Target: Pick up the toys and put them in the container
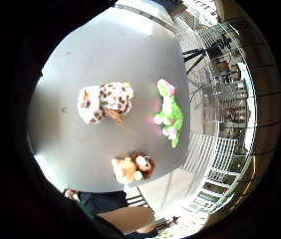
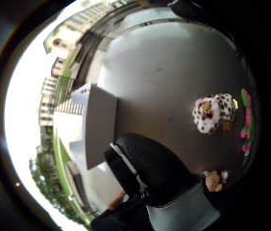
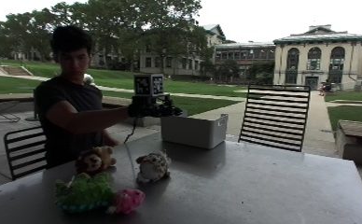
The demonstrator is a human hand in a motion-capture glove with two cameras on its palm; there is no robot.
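From the outside view I see my gloved right hand [image 3: 151, 108] raised in the air above the tabletop [image 3: 261, 186], beside the near corner of the container [image 3: 193, 129]; I cannot tell whether the grip is released or clenched, and no toy shows in it. The container is a pale grey open box with a slot handle in its side, standing at the far edge of the tabletop in front of a slatted chair [image 3: 274, 116]. Three toys lie near the person's end: a brown lion [image 3: 95, 159] with a darker mane, a white spotted plush [image 3: 153, 166] with brown and dark patches just beside it, and closest to the camera a green dragon [image 3: 97, 193] with a pink head. All three rest on the tabletop, well apart from the container
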